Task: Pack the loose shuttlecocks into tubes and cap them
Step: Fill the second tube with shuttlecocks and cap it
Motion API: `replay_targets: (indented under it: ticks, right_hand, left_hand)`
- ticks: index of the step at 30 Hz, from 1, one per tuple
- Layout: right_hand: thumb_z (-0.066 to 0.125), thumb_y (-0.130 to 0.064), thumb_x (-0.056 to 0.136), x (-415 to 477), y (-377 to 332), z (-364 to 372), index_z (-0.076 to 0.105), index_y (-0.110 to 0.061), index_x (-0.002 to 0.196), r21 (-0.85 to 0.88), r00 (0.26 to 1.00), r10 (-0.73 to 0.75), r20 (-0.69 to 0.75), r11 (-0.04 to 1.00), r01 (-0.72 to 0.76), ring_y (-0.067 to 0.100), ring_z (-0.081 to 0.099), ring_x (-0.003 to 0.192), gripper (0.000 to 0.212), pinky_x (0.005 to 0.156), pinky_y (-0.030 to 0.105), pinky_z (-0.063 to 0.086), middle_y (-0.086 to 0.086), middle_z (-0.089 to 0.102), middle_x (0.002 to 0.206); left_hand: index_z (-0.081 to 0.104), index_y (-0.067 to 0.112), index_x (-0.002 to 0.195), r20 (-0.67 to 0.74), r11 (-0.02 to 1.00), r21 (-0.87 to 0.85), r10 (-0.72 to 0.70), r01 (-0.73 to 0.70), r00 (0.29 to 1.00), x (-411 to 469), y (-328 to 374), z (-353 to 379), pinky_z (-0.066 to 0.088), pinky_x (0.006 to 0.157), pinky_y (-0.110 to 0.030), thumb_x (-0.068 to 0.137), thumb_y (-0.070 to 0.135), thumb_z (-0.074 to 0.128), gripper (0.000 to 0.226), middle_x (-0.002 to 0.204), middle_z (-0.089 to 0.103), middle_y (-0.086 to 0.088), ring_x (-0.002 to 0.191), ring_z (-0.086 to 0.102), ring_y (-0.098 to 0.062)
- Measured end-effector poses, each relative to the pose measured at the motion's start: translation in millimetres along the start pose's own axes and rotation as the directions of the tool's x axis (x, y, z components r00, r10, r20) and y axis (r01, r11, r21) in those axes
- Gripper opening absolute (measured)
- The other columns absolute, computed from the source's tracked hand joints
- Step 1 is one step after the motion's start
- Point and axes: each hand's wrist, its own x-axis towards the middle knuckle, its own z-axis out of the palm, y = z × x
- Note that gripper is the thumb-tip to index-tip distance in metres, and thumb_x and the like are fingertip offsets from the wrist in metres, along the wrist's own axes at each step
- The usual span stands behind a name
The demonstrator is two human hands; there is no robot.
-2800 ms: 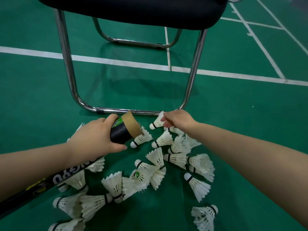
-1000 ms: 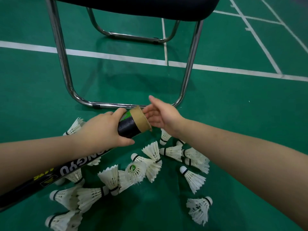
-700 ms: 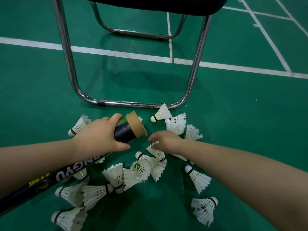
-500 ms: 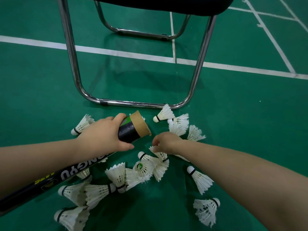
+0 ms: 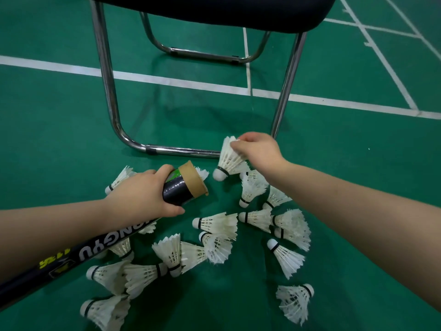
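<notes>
Above the pile (image 5: 219, 222), our right hand (image 5: 259, 149) now pinches a freshly lifted shuttlecock (image 5: 230, 158) by its feathers, left hand (image 5: 140, 194) grips the open tube (image 5: 183, 185), ready to load.

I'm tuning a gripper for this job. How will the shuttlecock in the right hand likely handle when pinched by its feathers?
Probably very light: the right hand holds the shuttlecock by a fingertip pinch at its feather rim. Likely fragile: thin feathers, and a loose shuttlecock nearby looks frayed. Its cork points down, so that end is probably heavier.
</notes>
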Motion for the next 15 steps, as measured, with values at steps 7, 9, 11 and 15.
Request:
replay_targets:
  ticks: [7, 9, 11, 15]
  right_hand:
    - [0.05, -0.033, 0.093, -23.7, -14.1, 22.0, 0.066, -0.016, 0.09, 0.052, 0.953, 0.08, 0.293, 0.994, -0.1, 0.014, 0.053, 0.081, 0.023, 0.079, 0.03, 0.045, -0.002, 0.061, 0.086]
    - [0.047, -0.042, 0.094, -28.1, -14.8, 24.8, 0.06, -0.019, 0.089, 0.102, 0.907, 0.143, 0.397, 0.975, -0.198, 0.015, 0.056, 0.087, 0.027, 0.085, 0.032, 0.045, -0.002, 0.062, 0.09]
    - [0.046, -0.049, 0.092, -29.4, -12.8, 25.9, 0.058, -0.022, 0.104, 0.104, 0.859, 0.135, 0.494, 0.972, -0.213, 0.017, 0.056, 0.107, 0.031, 0.097, 0.038, 0.041, 0.0, 0.063, 0.111]
    - [0.053, -0.036, 0.091, -31.3, -10.9, 23.6, 0.058, -0.024, 0.111, 0.075, 0.711, 0.064, 0.701, 0.984, -0.162, 0.015, 0.051, 0.109, 0.024, 0.104, 0.042, 0.031, -0.002, 0.06, 0.114]
  left_hand:
    - [0.038, 0.029, 0.115, -0.025, 1.0, -0.006, 0.016, -0.016, 1.0, -1.8, 18.5, -5.3, 0.049, 0.072, -0.033, 0.06, 0.064, 0.07, 0.072, 0.093, 0.055, 0.002, 0.083, 0.056, -0.019]
    - [0.039, 0.028, 0.115, -0.03, 0.999, -0.025, 0.027, -0.027, 0.999, -1.4, 23.7, -8.0, 0.048, 0.07, -0.033, 0.06, 0.062, 0.071, 0.072, 0.093, 0.055, 0.001, 0.081, 0.056, -0.019]
    - [0.038, 0.028, 0.117, -0.047, 0.998, -0.024, 0.05, -0.051, 0.998, -1.5, 27.5, -10.6, 0.046, 0.068, -0.032, 0.061, 0.061, 0.072, 0.073, 0.095, 0.056, 0.001, 0.082, 0.056, -0.019]
    - [0.038, 0.028, 0.117, -0.096, 0.995, -0.01, 0.101, -0.103, 0.99, -4.2, 30.7, -11.6, 0.043, 0.068, -0.031, 0.06, 0.063, 0.071, 0.074, 0.098, 0.058, 0.0, 0.085, 0.055, -0.021]
